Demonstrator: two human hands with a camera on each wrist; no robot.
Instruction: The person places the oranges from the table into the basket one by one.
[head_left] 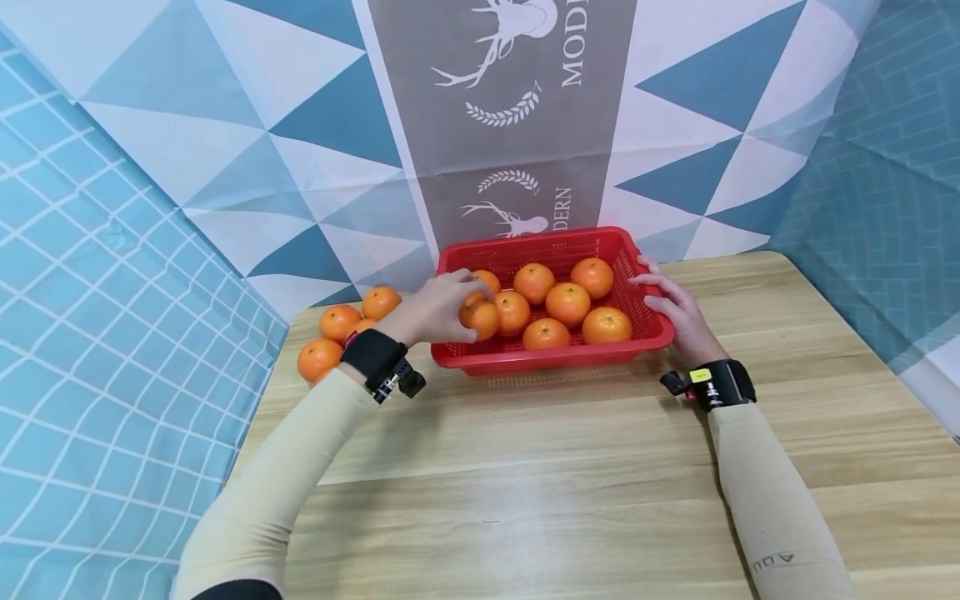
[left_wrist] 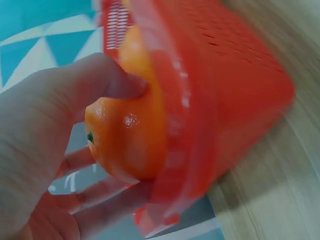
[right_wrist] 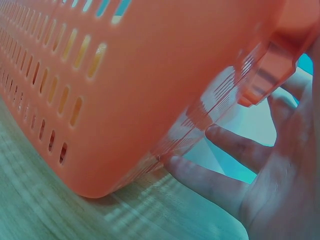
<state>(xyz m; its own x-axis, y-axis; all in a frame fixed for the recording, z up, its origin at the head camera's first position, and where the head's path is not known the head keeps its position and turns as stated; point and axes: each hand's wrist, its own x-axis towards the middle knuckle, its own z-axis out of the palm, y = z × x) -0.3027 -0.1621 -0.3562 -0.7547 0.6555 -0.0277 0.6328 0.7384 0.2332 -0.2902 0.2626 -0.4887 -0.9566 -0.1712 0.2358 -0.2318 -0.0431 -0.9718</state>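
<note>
A red plastic basket [head_left: 540,361] with slotted walls stands on the table near the back wall and holds several oranges [head_left: 567,304]. My left hand [head_left: 442,307] reaches over its left end. Thumb and fingers grip an orange [left_wrist: 127,135] just inside the rim, its green stem end showing in the left wrist view. At the basket's other end is my right hand [head_left: 678,321], holding the rim. In the right wrist view its fingertips [right_wrist: 215,131] touch the outer side of the end wall; the thumb is out of that view.
More oranges [head_left: 318,360] lie on the wooden table [head_left: 525,483] left of the basket, partly hidden behind my left wrist. A patterned cloth [head_left: 517,133] hangs behind the basket, and blue cloths [head_left: 112,333] line the sides.
</note>
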